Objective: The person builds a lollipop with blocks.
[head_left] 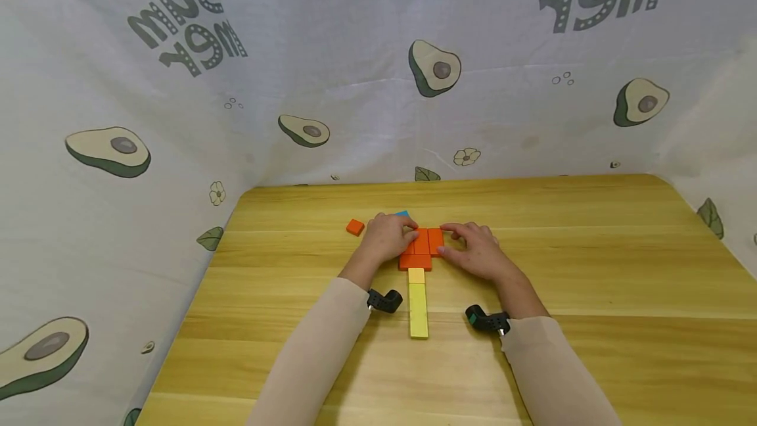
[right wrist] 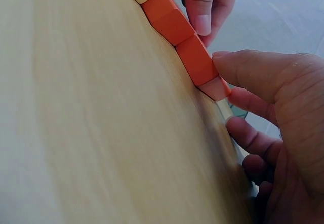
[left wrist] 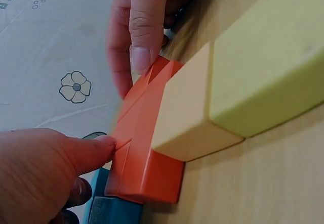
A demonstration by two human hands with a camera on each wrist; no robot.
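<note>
Near the far side of the table, several orange blocks (head_left: 422, 240) lie against one another, some upright side by side above a crosswise orange block (head_left: 415, 261). My left hand (head_left: 384, 236) pinches at the left of the group, its thumb on the orange top in the left wrist view; its other fingertips are partly hidden. At the right edge, my right hand (head_left: 476, 252) pinches the outermost orange block (right wrist: 197, 59) between thumb and index finger. A small pale orange block (left wrist: 185, 107) and a long yellow block (head_left: 418, 311) continue the row toward me. Behind the left hand, a blue block (head_left: 403, 213) partly shows.
A loose orange block (head_left: 355, 227) lies left of the left hand. The wooden table (head_left: 284, 294) meets a hanging white cloth (head_left: 355, 71) with avocado prints along its back and sides. Each wrist wears a black camera mount (head_left: 386, 301).
</note>
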